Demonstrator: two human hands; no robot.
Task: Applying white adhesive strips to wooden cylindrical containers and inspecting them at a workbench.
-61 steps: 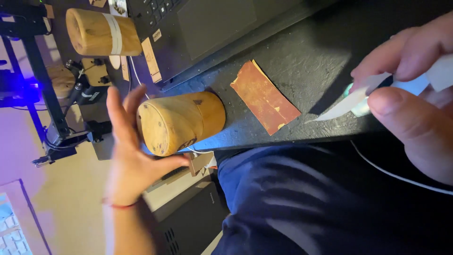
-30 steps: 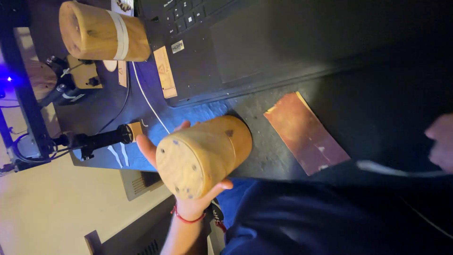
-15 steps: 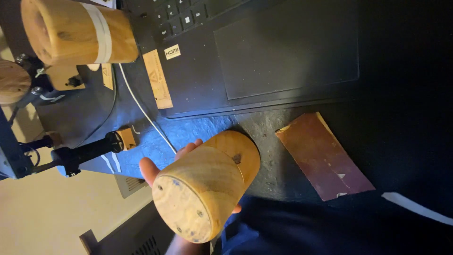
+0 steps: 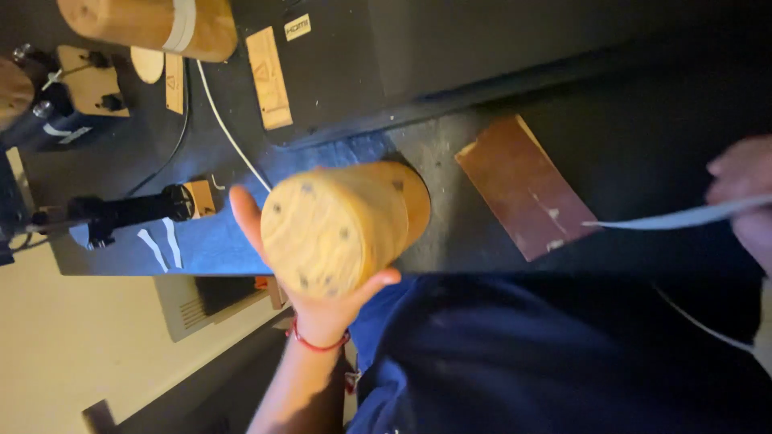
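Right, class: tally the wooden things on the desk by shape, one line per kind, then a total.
Big wooden cylinders: 2 (held one, taped one)
Flat wooden strips: 2
Small wooden disc: 1
Total: 5

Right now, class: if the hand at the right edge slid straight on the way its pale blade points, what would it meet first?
The right hand aims its pale blade leftward at the brown sheet. Its tip seems already over the sheet's edge, though height is unclear.
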